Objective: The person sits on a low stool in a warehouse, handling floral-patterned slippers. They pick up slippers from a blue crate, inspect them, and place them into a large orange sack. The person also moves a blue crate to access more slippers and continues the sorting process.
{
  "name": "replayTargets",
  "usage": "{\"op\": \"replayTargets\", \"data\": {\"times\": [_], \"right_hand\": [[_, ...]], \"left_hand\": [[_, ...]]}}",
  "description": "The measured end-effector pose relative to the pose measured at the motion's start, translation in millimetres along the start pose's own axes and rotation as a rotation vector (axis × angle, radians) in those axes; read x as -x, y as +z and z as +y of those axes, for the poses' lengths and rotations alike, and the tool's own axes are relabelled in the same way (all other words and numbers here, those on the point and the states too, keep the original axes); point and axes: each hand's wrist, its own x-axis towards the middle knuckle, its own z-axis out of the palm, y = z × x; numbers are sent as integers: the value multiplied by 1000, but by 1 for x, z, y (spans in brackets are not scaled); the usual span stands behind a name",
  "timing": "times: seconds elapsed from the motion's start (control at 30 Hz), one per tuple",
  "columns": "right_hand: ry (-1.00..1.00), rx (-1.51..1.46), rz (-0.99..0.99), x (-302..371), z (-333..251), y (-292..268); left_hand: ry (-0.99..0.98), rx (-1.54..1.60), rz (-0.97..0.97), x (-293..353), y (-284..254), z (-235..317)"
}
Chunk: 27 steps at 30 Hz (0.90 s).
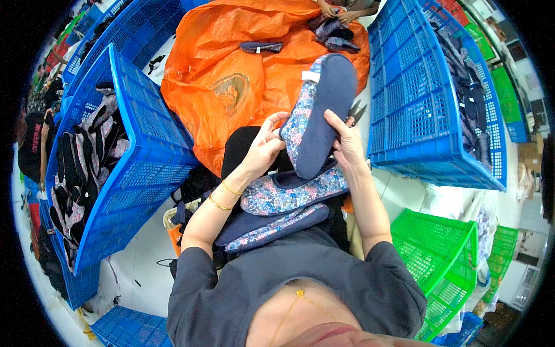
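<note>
I hold up a slipper with its dark blue sole toward me and its blue-and-pink floral side facing left; a small white label sticks out of that side. My right hand grips its right edge, thumb on the sole. Dark pointed blades, like those of scissors, show just beyond that hand; their handle is hidden. The fingers of my left hand pinch at the slipper's left edge. Below, on my lap, lie another floral slipper and further slippers with navy soles.
An orange plastic sheet spreads ahead, with a slipper on it. Another person's hands are beside dark slippers at its far edge. Blue crates holding slippers flank me. A green crate stands at lower right.
</note>
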Motion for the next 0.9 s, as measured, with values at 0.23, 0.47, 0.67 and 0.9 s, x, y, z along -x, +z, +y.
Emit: {"op": "replayTargets", "data": {"times": [0.23,0.47,0.67,0.9], "right_hand": [[-104,358,-108,-1,7,6],[-259,614,-322,9,21,27],[-316,762,-197,5,14,19],[-418,622,-160,-4,12,19]], "left_hand": [[-66,-369,85,-50,4,30],[4,256,48,-73,-20,40],[-75,600,44,-60,-46,30],[51,480,35,-59,-45,24]]}}
